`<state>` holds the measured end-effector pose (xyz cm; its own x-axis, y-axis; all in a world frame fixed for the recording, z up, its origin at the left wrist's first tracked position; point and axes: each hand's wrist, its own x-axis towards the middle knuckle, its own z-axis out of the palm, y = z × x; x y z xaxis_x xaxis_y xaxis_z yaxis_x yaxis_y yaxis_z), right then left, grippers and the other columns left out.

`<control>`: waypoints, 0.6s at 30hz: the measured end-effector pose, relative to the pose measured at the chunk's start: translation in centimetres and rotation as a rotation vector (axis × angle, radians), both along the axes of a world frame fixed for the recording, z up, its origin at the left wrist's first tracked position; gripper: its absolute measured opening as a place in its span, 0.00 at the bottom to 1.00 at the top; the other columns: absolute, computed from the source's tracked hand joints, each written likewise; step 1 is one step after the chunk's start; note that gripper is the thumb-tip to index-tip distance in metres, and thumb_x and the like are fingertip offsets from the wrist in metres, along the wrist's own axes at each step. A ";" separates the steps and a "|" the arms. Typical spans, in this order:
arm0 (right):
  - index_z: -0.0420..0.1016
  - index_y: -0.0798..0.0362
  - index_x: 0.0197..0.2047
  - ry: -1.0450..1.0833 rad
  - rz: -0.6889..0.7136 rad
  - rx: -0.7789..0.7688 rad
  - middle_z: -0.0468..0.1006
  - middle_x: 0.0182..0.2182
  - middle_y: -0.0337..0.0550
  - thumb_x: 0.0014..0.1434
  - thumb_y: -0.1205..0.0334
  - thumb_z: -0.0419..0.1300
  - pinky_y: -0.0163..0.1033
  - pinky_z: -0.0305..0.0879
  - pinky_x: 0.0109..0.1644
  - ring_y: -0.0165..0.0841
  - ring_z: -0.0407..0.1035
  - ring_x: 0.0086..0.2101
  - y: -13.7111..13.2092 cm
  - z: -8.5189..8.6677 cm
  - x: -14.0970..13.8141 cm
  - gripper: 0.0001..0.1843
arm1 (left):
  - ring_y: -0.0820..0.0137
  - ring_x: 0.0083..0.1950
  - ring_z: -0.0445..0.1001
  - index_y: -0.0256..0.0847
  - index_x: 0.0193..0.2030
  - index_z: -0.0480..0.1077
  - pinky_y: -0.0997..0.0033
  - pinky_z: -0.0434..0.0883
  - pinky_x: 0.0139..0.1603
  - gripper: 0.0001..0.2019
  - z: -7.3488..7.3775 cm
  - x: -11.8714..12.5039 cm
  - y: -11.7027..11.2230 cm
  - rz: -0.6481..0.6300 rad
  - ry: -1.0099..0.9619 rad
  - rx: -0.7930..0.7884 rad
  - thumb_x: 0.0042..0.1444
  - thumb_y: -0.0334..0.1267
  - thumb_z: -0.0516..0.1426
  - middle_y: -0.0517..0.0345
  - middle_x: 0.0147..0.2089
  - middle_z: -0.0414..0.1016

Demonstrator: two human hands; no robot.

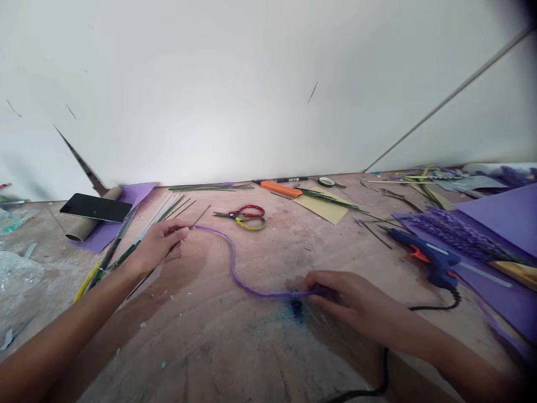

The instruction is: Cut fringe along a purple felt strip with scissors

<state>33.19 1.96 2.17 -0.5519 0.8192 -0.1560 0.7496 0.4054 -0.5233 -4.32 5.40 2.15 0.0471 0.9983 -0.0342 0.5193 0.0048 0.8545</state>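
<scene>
A long, thin purple strip (233, 263) curves slackly between my two hands above the table. My left hand (165, 244) is closed in a pinch on a thin dark stem (202, 215), with the strip's far end at its fingertips. Farther along, my right hand (342, 294) grips the strip between thumb and fingers; part of it is hidden in the palm. Scissors (247, 216) with one red and one yellow handle lie beyond my left fingertips. To the right of my right hand rests a blue glue gun (423, 257) with an orange trigger.
A phone (96, 207) leans on a cardboard tube (79, 228) at left, near cut stems. At the back lie an orange cutter (279, 188), a tape roll (326, 182) and yellow paper (321, 207). Purple flowers (453, 232) lie on purple paper at right. A black cord (384, 375) crosses the front.
</scene>
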 end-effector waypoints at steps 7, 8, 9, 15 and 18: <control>0.65 0.51 0.53 0.192 0.095 0.118 0.75 0.41 0.46 0.66 0.55 0.54 0.39 0.65 0.39 0.34 0.69 0.35 0.0 3.5 -5.2 0.15 | 0.76 0.25 0.60 0.36 0.36 0.71 0.75 0.57 0.26 0.12 1.0 4.4 -4.5 -0.245 -0.302 -0.184 0.59 0.45 0.56 0.63 0.26 0.63; 0.63 0.51 0.53 0.256 0.086 0.102 0.75 0.40 0.45 0.67 0.54 0.53 0.39 0.64 0.38 0.33 0.68 0.35 0.3 3.9 -5.9 0.14 | 0.76 0.25 0.60 0.37 0.36 0.71 0.75 0.57 0.26 0.11 1.3 4.6 -4.9 -0.259 -0.322 -0.202 0.59 0.44 0.56 0.63 0.26 0.63; 0.64 0.51 0.52 0.308 0.085 0.082 0.75 0.39 0.43 0.67 0.54 0.53 0.38 0.64 0.37 0.32 0.68 0.33 0.6 4.3 -6.6 0.13 | 0.77 0.24 0.60 0.37 0.36 0.71 0.76 0.57 0.26 0.11 1.5 4.8 -5.2 -0.277 -0.341 -0.213 0.59 0.44 0.57 0.64 0.25 0.63; 0.62 0.53 0.30 0.595 0.054 0.055 0.65 0.22 0.33 0.70 0.54 0.50 0.34 0.54 0.29 0.26 0.58 0.23 1.9 4.3 -9.0 0.17 | 0.77 0.26 0.61 0.38 0.34 0.71 0.77 0.57 0.26 0.07 2.5 4.7 -6.2 -0.325 -0.265 -0.085 0.60 0.38 0.56 0.64 0.27 0.65; 0.62 0.53 0.28 0.696 0.042 -0.040 0.62 0.19 0.31 0.69 0.54 0.52 0.33 0.51 0.26 0.24 0.55 0.20 1.9 4.0 -9.2 0.19 | 0.76 0.29 0.63 0.39 0.34 0.71 0.77 0.59 0.29 0.06 2.7 4.8 -6.5 -0.332 -0.138 0.021 0.61 0.37 0.55 0.63 0.28 0.67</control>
